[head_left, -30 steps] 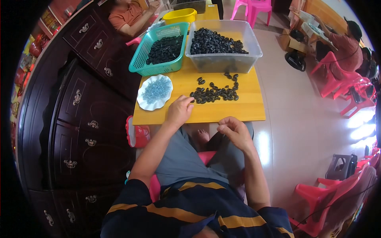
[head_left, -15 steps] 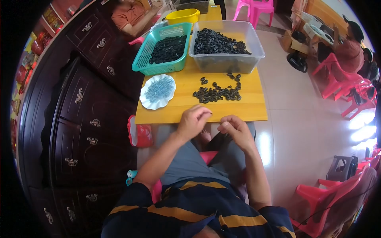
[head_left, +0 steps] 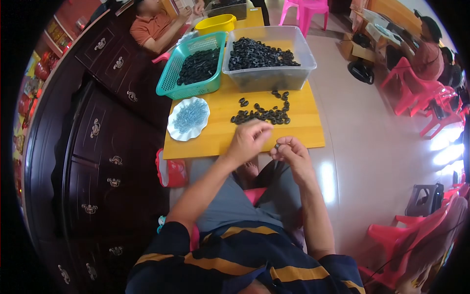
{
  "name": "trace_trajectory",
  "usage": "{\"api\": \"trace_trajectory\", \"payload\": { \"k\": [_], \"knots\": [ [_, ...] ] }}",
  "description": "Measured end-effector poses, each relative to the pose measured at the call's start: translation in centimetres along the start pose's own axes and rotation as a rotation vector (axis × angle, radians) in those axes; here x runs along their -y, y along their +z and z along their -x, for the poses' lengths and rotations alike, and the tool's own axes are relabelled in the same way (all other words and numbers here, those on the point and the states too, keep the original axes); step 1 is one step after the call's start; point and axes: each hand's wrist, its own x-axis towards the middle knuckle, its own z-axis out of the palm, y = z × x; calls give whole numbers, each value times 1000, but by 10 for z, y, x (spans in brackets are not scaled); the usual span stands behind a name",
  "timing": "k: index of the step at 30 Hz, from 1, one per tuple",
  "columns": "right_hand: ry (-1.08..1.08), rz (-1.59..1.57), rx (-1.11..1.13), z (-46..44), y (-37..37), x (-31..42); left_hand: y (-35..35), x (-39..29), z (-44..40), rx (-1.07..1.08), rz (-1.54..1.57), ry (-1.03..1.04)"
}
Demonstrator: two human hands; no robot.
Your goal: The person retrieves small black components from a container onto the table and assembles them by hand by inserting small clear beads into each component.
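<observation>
My right hand (head_left: 293,154), at the table's front edge, is closed in a pinch on a small dark oval ring (head_left: 277,146). My left hand (head_left: 248,141) hovers just left of it, over the table edge, its slightly blurred fingers apart with nothing visible in them. Beyond the left fingertips lies a loose pile of black oval rings (head_left: 267,116) on the yellow table (head_left: 215,146). A white scalloped dish (head_left: 173,128) left of the pile holds thin, clear bluish pieces (head_left: 191,116).
Behind the pile stand a teal basket (head_left: 166,88) and a clear plastic bin (head_left: 269,78), both holding black pieces. Farther back is a yellow basin (head_left: 215,23). Dark drawers (head_left: 110,142) line the left; pink chairs (head_left: 406,88) stand right. Other people sit nearby.
My left hand has moved up and right, its pinch loosened. A dark ring now shows in my right fingertips. The view has shifted slightly.
</observation>
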Motion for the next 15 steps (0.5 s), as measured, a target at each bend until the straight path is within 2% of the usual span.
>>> {"api": "trace_trajectory", "payload": {
  "k": [1,2,4,11,15],
  "knots": [
    [-21,2,-10,0,-1,-1,-2,8,-13,-42,-43,22],
    [-29,-1,-17,-1,-1,-1,-2,17,-25,-59,-37,-57],
    [-15,12,-32,-2,-1,-1,-1,55,-48,-87,-216,27],
    [-26,-30,1,-1,-5,2,17,102,-108,-5,-574,94],
    [-28,-60,0,-1,-6,5,32,115,-121,53,-660,93]
  ]
}}
